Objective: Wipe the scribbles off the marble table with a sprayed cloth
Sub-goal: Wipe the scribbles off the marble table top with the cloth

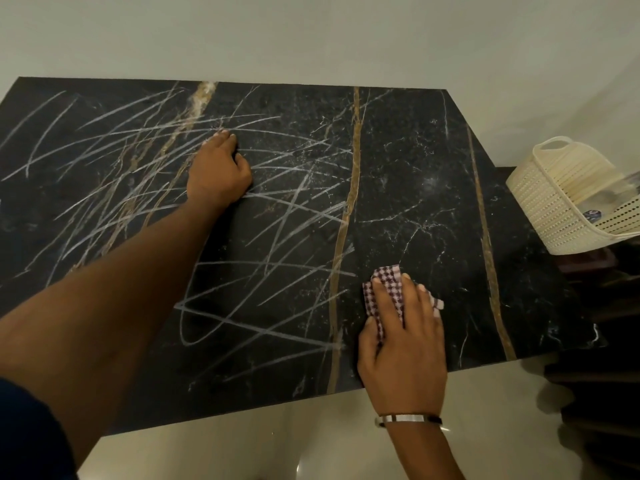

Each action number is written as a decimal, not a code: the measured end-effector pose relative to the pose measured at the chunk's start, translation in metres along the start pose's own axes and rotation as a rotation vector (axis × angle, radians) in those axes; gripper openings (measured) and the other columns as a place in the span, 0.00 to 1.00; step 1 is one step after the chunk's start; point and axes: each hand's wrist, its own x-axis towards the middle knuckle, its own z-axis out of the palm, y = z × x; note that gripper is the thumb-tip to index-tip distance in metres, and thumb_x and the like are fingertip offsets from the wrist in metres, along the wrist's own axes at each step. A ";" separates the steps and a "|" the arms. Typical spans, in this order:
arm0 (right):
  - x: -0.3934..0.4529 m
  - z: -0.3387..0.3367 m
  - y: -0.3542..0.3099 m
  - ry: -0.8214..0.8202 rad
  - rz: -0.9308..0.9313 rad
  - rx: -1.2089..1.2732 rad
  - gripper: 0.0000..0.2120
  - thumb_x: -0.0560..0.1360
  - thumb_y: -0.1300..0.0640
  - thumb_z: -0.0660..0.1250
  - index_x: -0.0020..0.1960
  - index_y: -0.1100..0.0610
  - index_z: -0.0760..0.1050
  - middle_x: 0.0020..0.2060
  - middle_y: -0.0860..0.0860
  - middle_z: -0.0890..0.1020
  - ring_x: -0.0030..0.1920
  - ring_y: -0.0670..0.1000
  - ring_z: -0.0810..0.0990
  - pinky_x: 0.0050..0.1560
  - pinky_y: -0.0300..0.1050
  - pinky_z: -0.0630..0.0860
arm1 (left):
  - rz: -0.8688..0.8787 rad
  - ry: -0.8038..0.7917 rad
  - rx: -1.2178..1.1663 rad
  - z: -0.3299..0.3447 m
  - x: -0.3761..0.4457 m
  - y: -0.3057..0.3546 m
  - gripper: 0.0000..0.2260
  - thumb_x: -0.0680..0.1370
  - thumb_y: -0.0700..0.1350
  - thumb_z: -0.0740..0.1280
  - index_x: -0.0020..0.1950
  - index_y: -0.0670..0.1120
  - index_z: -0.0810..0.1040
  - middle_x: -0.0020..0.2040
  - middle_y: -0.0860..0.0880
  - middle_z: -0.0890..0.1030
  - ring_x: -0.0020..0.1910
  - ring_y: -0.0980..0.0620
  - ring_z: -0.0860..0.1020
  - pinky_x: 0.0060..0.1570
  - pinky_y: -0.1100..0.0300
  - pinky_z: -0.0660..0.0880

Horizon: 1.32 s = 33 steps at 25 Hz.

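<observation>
From the head view, the right hand lies flat, fingers straight and slightly spread, pressing the checked cloth onto the tabletop at about five o'clock. The cloth's long axis runs roughly ten to four o'clock. The left hand, arm stretched toward twelve, rests on the marble, fingers curled under, among white scribbles. A cream basket sits at three o'clock beside a pale wall.

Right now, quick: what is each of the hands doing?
Left hand: fingers curled, resting on the marble table, holding nothing visible.
Right hand: fingers straight, pressing the checked cloth flat.
</observation>
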 end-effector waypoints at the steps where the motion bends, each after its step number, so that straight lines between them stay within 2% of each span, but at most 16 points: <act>1: -0.001 0.001 -0.006 0.002 0.016 -0.003 0.27 0.76 0.45 0.52 0.75 0.46 0.60 0.75 0.53 0.61 0.76 0.57 0.57 0.72 0.62 0.61 | -0.004 0.001 0.005 0.000 0.001 -0.001 0.24 0.80 0.48 0.56 0.75 0.40 0.65 0.75 0.41 0.65 0.75 0.45 0.62 0.75 0.51 0.57; 7: -0.024 0.006 -0.061 -0.060 -0.113 0.025 0.28 0.78 0.44 0.52 0.76 0.41 0.51 0.77 0.50 0.57 0.77 0.55 0.53 0.74 0.59 0.56 | -0.003 -0.016 -0.003 0.001 0.003 -0.002 0.24 0.80 0.48 0.55 0.75 0.40 0.64 0.75 0.41 0.65 0.75 0.44 0.62 0.75 0.50 0.57; 12: -0.013 0.004 -0.045 -0.031 -0.063 0.014 0.27 0.76 0.44 0.53 0.75 0.44 0.58 0.75 0.50 0.62 0.75 0.55 0.58 0.70 0.61 0.63 | 0.003 -0.023 -0.008 0.000 0.002 -0.002 0.24 0.80 0.47 0.55 0.75 0.39 0.64 0.74 0.40 0.65 0.74 0.44 0.62 0.75 0.50 0.57; 15: -0.009 0.006 -0.049 -0.020 0.018 -0.008 0.27 0.76 0.44 0.52 0.75 0.46 0.61 0.75 0.52 0.63 0.75 0.56 0.58 0.71 0.62 0.63 | 0.009 -0.007 0.006 0.001 0.003 -0.003 0.24 0.80 0.47 0.55 0.74 0.39 0.64 0.74 0.40 0.66 0.74 0.44 0.63 0.74 0.51 0.57; 17: -0.010 0.007 -0.068 -0.012 0.039 -0.010 0.26 0.76 0.44 0.52 0.75 0.45 0.60 0.75 0.53 0.62 0.75 0.58 0.58 0.70 0.63 0.62 | 0.007 -0.002 0.008 0.002 0.003 -0.003 0.24 0.80 0.46 0.55 0.74 0.38 0.65 0.74 0.40 0.66 0.74 0.44 0.63 0.74 0.51 0.57; 21: -0.021 0.012 -0.113 -0.048 -0.092 0.042 0.27 0.77 0.42 0.52 0.76 0.41 0.55 0.77 0.49 0.56 0.76 0.55 0.54 0.73 0.58 0.55 | 0.015 -0.008 0.000 0.001 0.003 -0.002 0.24 0.80 0.46 0.55 0.74 0.38 0.65 0.74 0.40 0.66 0.74 0.44 0.63 0.75 0.51 0.57; 24: -0.011 0.013 -0.097 -0.046 -0.098 0.004 0.27 0.76 0.43 0.54 0.75 0.42 0.59 0.76 0.50 0.59 0.75 0.55 0.58 0.73 0.58 0.60 | 0.010 -0.014 -0.002 0.001 0.002 -0.004 0.24 0.80 0.47 0.55 0.74 0.38 0.65 0.74 0.40 0.66 0.74 0.44 0.63 0.75 0.50 0.58; 26: 0.002 0.011 -0.078 -0.026 -0.014 -0.033 0.28 0.75 0.44 0.53 0.75 0.44 0.60 0.75 0.51 0.61 0.75 0.56 0.60 0.71 0.60 0.63 | 0.014 -0.018 -0.001 0.000 0.002 -0.002 0.24 0.80 0.46 0.55 0.74 0.37 0.65 0.74 0.40 0.66 0.74 0.44 0.63 0.75 0.51 0.57; 29: 0.013 0.011 -0.070 -0.009 0.080 -0.018 0.27 0.76 0.45 0.51 0.75 0.45 0.61 0.76 0.52 0.61 0.75 0.56 0.58 0.72 0.60 0.61 | 0.025 -0.018 0.005 0.000 0.002 -0.002 0.24 0.80 0.46 0.55 0.74 0.37 0.64 0.74 0.39 0.66 0.74 0.44 0.62 0.75 0.50 0.56; 33: 0.001 0.014 -0.106 -0.001 -0.017 0.002 0.27 0.76 0.44 0.53 0.75 0.44 0.59 0.76 0.51 0.61 0.76 0.56 0.57 0.72 0.59 0.59 | 0.027 -0.029 0.009 0.000 0.002 -0.002 0.24 0.80 0.46 0.55 0.74 0.36 0.63 0.75 0.39 0.65 0.75 0.44 0.62 0.75 0.49 0.56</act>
